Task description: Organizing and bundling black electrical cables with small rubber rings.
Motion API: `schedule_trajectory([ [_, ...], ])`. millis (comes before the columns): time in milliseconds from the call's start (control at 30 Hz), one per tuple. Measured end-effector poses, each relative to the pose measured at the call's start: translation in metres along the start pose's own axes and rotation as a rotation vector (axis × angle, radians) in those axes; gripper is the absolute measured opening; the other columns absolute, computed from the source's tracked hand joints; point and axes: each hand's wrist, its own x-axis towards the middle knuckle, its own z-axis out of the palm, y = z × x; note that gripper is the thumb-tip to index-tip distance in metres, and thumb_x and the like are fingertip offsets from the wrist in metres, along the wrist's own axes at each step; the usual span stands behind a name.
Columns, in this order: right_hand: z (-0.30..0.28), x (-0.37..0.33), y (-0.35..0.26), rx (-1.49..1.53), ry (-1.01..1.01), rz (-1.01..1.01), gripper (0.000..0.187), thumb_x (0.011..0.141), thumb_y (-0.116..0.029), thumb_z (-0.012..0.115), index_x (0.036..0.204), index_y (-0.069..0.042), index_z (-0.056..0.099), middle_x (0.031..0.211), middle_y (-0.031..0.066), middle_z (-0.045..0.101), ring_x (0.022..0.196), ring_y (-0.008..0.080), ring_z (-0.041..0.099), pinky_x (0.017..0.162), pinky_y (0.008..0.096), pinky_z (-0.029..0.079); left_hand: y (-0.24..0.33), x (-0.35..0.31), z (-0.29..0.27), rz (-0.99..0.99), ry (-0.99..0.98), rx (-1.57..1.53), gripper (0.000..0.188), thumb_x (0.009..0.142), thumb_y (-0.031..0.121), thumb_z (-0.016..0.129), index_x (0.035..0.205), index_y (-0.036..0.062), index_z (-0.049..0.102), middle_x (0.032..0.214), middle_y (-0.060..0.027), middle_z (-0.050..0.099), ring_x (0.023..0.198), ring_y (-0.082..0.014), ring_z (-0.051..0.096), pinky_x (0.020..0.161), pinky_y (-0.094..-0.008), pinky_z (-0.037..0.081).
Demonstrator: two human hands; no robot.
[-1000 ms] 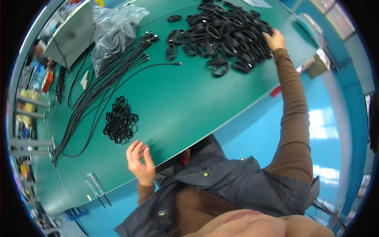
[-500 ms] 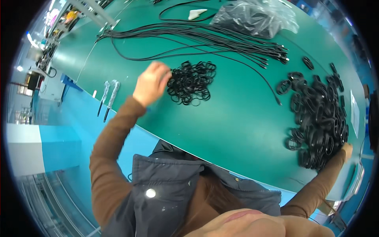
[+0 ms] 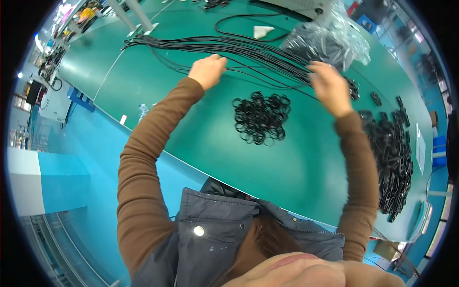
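Long black cables [image 3: 205,44] lie in a loose bundle across the green table. Over the near side of its middle, my left hand [image 3: 207,71] has its fingers curled together; what they hold, if anything, is hidden. My right hand [image 3: 331,90] reaches over the bundle's right part, blurred, and its grip is unclear. Between my arms sits a heap of small black rings [image 3: 261,118], touched by neither hand. Right of my right forearm lies a big pile of coiled black cables [image 3: 396,167], partly covered by that arm.
Beyond the bundle lie a clear plastic bag [image 3: 330,40] with dark contents and a small white piece [image 3: 262,32]. A white sheet [image 3: 420,148] lies at the right edge. A metal frame [image 3: 138,16] stands at the far left. Plastic-wrapped tools [image 3: 143,112] are mostly behind my left arm.
My left hand has left the ring heap and moved up and right to the cables. My right hand has swung from the coiled pile's near end to the bundle's right part.
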Motion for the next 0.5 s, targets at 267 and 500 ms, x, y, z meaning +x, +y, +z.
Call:
schedule_trajectory([
  [267, 0.118, 0.097, -0.068, -0.025, -0.352, 0.099, 0.019, 0.081, -0.014, 0.066, 0.099, -0.017, 0.068, 0.102, 0.0006, 0.069, 0.081, 0.0263, 0.065, 0.071, 0.0350, 0.052, -0.013, 0.013, -0.038, 0.082, 0.376, -0.010, 0.016, 0.084, 0.019, 0.064, 0.089, 0.0091, 0.053, 0.085, -0.0063, 0.055, 0.064, -0.0295, 0.058, 0.057, -0.0373, 0.049],
  [500, -0.028, 0.223, -0.103, 0.411, 0.338, -0.358, 0.013, 0.082, -0.005, 0.061, 0.093, -0.009, 0.066, 0.091, 0.0047, 0.064, 0.072, 0.0235, 0.058, 0.066, 0.0323, 0.049, -0.119, 0.024, -0.040, -0.044, 0.594, -0.076, 0.006, 0.085, 0.013, 0.057, 0.091, 0.0108, 0.057, 0.081, -0.0077, 0.064, 0.069, -0.0306, 0.061, 0.062, -0.0417, 0.050],
])
